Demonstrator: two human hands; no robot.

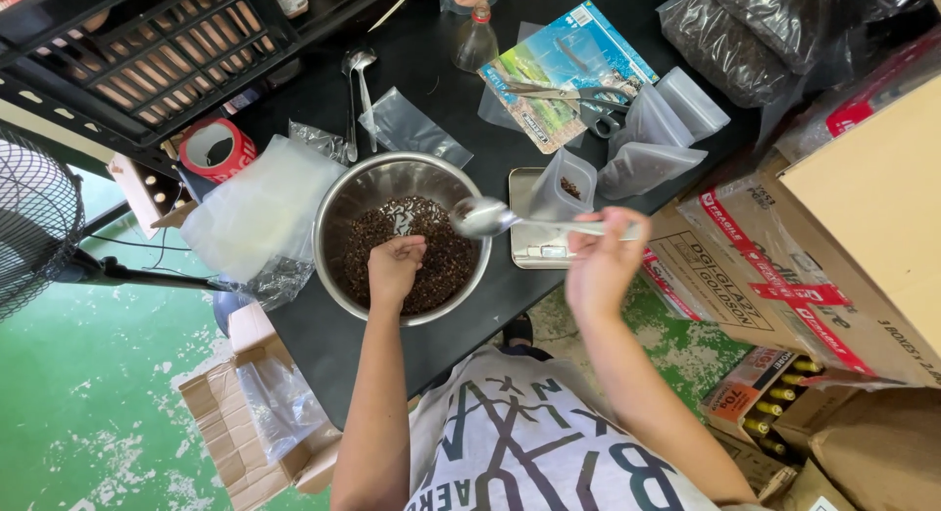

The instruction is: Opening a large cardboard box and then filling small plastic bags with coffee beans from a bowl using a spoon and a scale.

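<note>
Left hand [394, 266]: inside the bowl [338, 202], grip curled shut on dark beans [446, 261], fingers buried in the heap.

Right hand [603, 261]: off the worktop's near edge, grip pinching the handle of a spoon [490, 217]; spoon head hung over the bowl's right rim, seemingly empty.

Bowl: steel, round, stood at the near edge of the black worktop [431, 55], its rim almost over the lip. Little free room on either side.

Left of the bowl: a white bag [260, 207] touching the rim, a crumpled clear bag beneath it, a red tape roll [218, 148] beyond.

Right of the bowl: a small steel tray [534, 246], just beside, carrying an upright clear pouch [569, 183] with a few beans in it. More empty pouches [667, 129] lay behind it.

Far side: two spare spoons [358, 80], a flat clear bag, a printed card [564, 65] with scissors [578, 104] on it, a small bottle [475, 41]. This was the only open strip of worktop, narrow.

Far right corner: dark filled bags [725, 36].

Beyond the right edge: stacked cartons [784, 276], close against the worktop, hemming the right arm.

Beyond the left edge: green floor [78, 413], a fan [34, 217], an open carton [245, 413] below.
</note>
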